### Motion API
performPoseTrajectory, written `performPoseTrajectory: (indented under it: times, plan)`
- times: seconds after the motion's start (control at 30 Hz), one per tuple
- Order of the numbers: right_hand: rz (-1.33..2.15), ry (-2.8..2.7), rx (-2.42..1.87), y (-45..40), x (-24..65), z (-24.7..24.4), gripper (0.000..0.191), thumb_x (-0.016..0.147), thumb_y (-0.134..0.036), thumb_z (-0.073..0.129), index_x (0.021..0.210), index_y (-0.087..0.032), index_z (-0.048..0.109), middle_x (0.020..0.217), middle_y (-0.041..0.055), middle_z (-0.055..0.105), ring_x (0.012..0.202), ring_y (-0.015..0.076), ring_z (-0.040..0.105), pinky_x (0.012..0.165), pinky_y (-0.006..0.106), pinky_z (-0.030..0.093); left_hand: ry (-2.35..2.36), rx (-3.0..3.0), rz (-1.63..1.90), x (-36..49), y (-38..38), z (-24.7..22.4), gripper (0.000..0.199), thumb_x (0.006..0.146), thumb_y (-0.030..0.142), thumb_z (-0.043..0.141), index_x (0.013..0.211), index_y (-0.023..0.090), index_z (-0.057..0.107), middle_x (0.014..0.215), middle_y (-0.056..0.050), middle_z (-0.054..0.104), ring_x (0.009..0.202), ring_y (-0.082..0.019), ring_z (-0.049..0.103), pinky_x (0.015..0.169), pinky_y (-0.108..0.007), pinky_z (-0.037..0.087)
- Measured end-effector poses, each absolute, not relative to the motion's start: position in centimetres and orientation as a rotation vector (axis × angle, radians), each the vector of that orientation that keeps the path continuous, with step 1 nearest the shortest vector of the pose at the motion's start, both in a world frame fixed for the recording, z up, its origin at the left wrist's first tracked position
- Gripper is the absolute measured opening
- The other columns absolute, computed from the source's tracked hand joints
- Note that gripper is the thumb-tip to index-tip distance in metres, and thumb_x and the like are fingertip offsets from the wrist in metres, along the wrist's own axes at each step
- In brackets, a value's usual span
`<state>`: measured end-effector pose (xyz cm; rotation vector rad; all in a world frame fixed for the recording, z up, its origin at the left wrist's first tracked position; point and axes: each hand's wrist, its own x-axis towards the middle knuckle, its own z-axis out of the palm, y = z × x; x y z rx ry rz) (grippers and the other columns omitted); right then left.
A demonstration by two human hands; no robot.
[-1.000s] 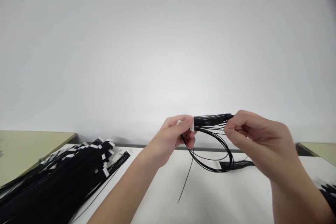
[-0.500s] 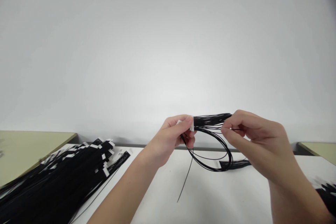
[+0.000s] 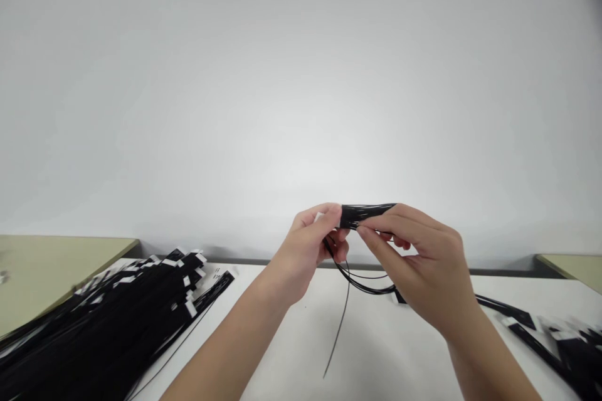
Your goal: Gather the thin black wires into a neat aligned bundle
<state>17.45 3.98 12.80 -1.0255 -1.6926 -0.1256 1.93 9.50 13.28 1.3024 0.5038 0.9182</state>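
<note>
Between my two hands, above the white table, is a bundle of thin black wires [image 3: 364, 213]. My left hand [image 3: 315, 241] is closed on its left end, thumb on top, with a bit of a white label showing under the fingers. My right hand [image 3: 418, 250] pinches at the lower edge of the bundle, close to the left thumb; its finger and thumb tips are together on the wires. Below hangs a loop of wires [image 3: 364, 287], partly hidden behind my right hand. One loose wire end [image 3: 337, 341] dangles beneath my left hand.
A large pile of black wires [image 3: 108, 326] with white labels lies at the left on the white table [image 3: 376, 351]. More labelled black wires [image 3: 540, 338] lie at the right. Yellowish panels [image 3: 61, 263] flank both sides, and a pale wall [image 3: 301, 88] rises behind.
My right hand has moved left along the wires, close to my left hand. The loop is now partly covered by it. My left hand has hardly moved.
</note>
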Motion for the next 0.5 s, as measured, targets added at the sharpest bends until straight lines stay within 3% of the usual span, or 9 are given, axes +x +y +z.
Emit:
performPoseTrajectory:
  times: [0.17,0.33,0.5]
  plan:
    - [-0.117,-1.593,-0.977,4.6,17.6,12.7,0.01,0.084,-0.014,0.061,0.085,-0.022,0.066,0.075,0.0014,0.061,0.068,0.0148,0.054,0.059,0.029,0.043,0.435,1.206,0.889,1.9,9.5,13.5,0.032,0.088,0.043,0.053,0.071,0.015,0.052,0.072,0.002,0.044,0.053,-0.007,0.049,0.053,-0.021,0.037]
    - [-0.019,-1.089,-0.943,5.1,18.6,12.8,0.008,0.085,-0.024,0.061,0.093,-0.022,0.064,0.09,0.0032,0.061,0.081,0.0169,0.058,0.073,0.032,0.047,0.427,0.848,0.957,1.1,9.5,14.4,0.024,0.087,0.04,0.058,0.079,0.017,0.054,0.071,0.002,0.048,0.06,-0.01,0.054,0.051,-0.021,0.041]
    - [0.695,-1.513,-1.207,4.9,19.1,12.7,0.017,0.089,-0.034,0.057,0.102,-0.022,0.06,0.094,0.0046,0.065,0.087,0.0185,0.06,0.072,0.032,0.048,0.376,0.649,1.042,0.8,9.9,14.9,0.017,0.087,0.035,0.059,0.089,0.018,0.058,0.075,0.001,0.055,0.069,-0.012,0.06,0.047,-0.019,0.043]
